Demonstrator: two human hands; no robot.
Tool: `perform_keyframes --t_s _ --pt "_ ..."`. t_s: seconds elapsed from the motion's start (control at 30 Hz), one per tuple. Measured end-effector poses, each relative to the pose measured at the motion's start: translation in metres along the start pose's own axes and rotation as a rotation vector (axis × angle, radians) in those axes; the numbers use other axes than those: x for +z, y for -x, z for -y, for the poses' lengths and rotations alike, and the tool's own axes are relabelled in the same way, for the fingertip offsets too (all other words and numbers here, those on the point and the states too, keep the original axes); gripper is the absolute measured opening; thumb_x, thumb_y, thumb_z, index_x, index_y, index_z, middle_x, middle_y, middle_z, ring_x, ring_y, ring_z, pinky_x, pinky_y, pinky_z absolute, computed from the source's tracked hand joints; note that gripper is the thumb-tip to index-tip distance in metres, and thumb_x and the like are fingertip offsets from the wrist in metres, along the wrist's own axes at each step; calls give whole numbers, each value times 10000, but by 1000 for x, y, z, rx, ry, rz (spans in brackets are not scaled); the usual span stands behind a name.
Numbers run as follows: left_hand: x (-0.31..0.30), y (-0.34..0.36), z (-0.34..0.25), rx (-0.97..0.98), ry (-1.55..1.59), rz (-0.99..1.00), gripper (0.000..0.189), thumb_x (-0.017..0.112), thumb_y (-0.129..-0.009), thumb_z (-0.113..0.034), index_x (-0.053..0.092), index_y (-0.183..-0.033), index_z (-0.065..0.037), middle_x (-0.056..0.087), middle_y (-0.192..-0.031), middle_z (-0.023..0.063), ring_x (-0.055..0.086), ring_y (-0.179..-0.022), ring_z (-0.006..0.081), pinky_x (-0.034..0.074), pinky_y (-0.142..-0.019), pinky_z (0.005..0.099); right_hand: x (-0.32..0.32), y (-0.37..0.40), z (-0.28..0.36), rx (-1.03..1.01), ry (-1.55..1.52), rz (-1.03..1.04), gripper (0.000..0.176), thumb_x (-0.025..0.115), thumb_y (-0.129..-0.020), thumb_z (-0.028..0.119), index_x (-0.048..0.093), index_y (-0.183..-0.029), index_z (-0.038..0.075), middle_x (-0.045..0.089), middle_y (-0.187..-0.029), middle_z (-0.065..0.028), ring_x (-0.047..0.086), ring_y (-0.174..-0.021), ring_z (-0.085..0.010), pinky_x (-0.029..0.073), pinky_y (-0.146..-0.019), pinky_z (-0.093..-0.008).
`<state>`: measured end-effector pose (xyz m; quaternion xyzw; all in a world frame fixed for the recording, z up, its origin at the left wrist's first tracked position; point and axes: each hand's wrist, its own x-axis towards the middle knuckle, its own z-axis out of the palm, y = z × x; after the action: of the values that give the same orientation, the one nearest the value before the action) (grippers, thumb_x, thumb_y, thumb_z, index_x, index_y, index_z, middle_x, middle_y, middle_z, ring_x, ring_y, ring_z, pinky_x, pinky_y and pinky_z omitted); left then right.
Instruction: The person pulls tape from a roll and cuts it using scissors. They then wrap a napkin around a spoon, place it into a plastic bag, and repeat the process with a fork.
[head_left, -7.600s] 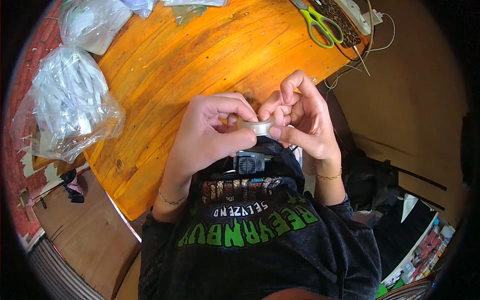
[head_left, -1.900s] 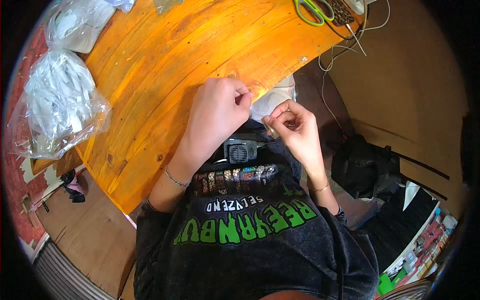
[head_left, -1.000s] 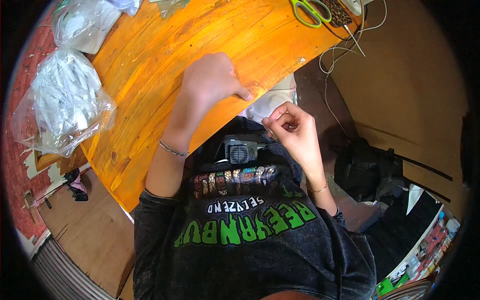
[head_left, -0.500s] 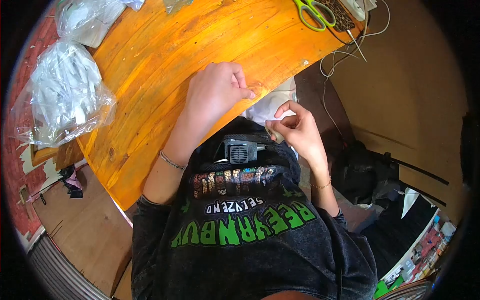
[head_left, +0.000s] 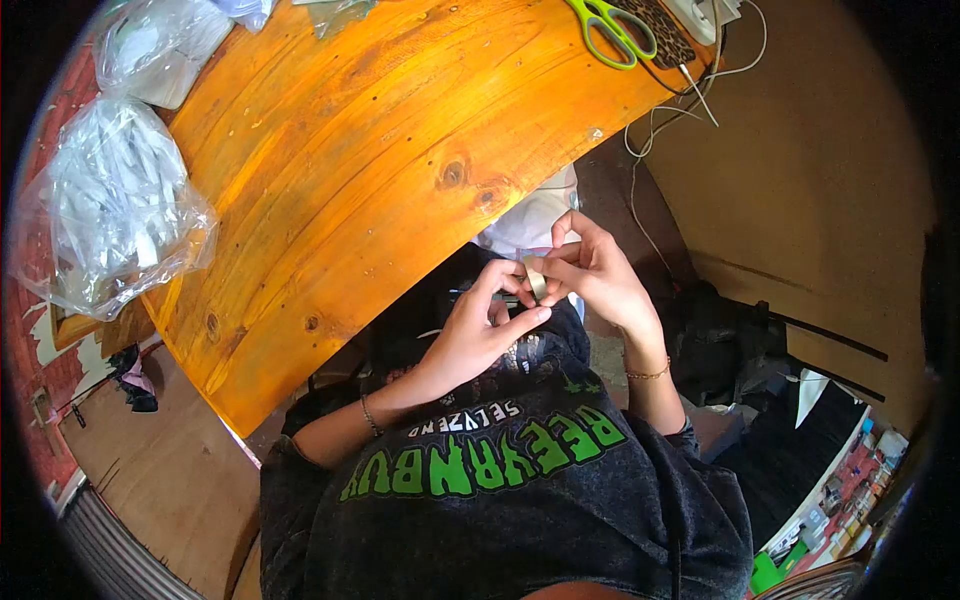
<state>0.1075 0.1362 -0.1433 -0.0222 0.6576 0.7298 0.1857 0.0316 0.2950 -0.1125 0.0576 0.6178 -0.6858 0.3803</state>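
Note:
Over my lap, just off the table's front edge, my right hand (head_left: 603, 277) grips a small beige roll that looks like tape (head_left: 537, 280) between thumb and fingers. My left hand (head_left: 490, 325) meets it from the left, fingertips against the roll's near side and thumb just below. Its fingers are bent in a loose pinch around that lower edge. Whether a loose tape end lies between the left fingertips is too small to tell. Behind both hands, white cloth (head_left: 535, 215) shows below the tabletop.
The wooden table (head_left: 330, 190) fills the upper left. A clear plastic bag of white pieces (head_left: 120, 200) lies at its left edge. Green-handled scissors (head_left: 618, 35) and a leopard-print item (head_left: 668, 35) sit at the far right corner, with a white cable (head_left: 700, 95) hanging nearby.
My left hand has left the tabletop edge and come down and right to the roll. My right hand still holds the roll, in nearly the same place.

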Motion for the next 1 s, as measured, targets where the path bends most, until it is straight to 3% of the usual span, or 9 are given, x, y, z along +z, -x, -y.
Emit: perform_keyframes --t_s 0.17,0.2,0.43,0.63,0.67,0.83,0.87,0.97,1.0 --pt "10 -7 18 -81 431 -10 235 644 -831 -125 536 -998 0 584 -832 34 448 -572 12 343 -464 176 2 -4 -5 9 95 11 170 599 -825 43 432 -824 9 602 -672 -95 595 -594 -115 503 -533 -238" --pt "1 -7 11 -143 306 59 155 554 -893 -137 558 -999 -23 526 -722 -27 356 -505 -17 247 -426 156 0 -5 -4 24 154 17 170 604 -827 55 444 -805 4 603 -670 -95 601 -599 -116 500 -528 -236" --pt "-2 -10 1 -309 384 122 195 579 -878 -194 615 -938 -13 477 -621 -48 341 -487 -10 218 -420 164 -3 -2 32 28 540 137 160 628 -790 78 570 -697 -40 603 -594 -102 584 -537 -93 458 -486 -231" --pt "8 -11 11 -127 328 109 237 543 -894 -158 618 -1062 -8 516 -637 -32 391 -520 7 265 -447 165 -59 -68 123 -936 1228 -722 233 602 -785 188 644 -899 -11 645 -814 -153 633 -741 -303 484 -648 -347" --pt "9 -11 9 -130 330 108 237 536 -898 -155 615 -1066 -9 519 -639 -28 390 -520 6 265 -447 164 -66 -84 135 -817 1402 -706 229 622 -771 193 637 -884 -6 650 -801 -103 623 -685 -232 476 -616 -314" --pt "8 -6 1 -201 387 108 252 548 -896 -147 602 -1097 -5 562 -696 -12 485 -594 17 329 -484 159 -93 -146 150 -442 1699 -634 347 653 -727 263 622 -897 -38 623 -815 -231 619 -740 -319 473 -682 -374" --pt "9 -5 2 -211 404 96 256 546 -898 -149 598 -1106 -9 562 -695 -12 482 -593 13 324 -481 157 -100 -156 152 -419 1811 -651 308 645 -721 251 621 -844 -30 636 -745 -155 614 -640 -243 470 -614 -325" --pt "10 -4 4 -227 421 103 263 548 -900 -164 601 -1102 -5 557 -676 -8 466 -573 10 316 -479 164 -85 -145 163 -398 1746 -652 220 613 -687 181 612 -789 -15 608 -821 -263 599 -759 -349 469 -686 -405" --pt "10 -4 4 -202 387 88 259 550 -899 -171 607 -1089 -5 555 -661 -9 458 -565 8 311 -474 167 -96 -142 161 -590 1663 -628 220 606 -694 178 604 -749 -35 617 -792 -243 591 -695 -358 475 -643 -391"
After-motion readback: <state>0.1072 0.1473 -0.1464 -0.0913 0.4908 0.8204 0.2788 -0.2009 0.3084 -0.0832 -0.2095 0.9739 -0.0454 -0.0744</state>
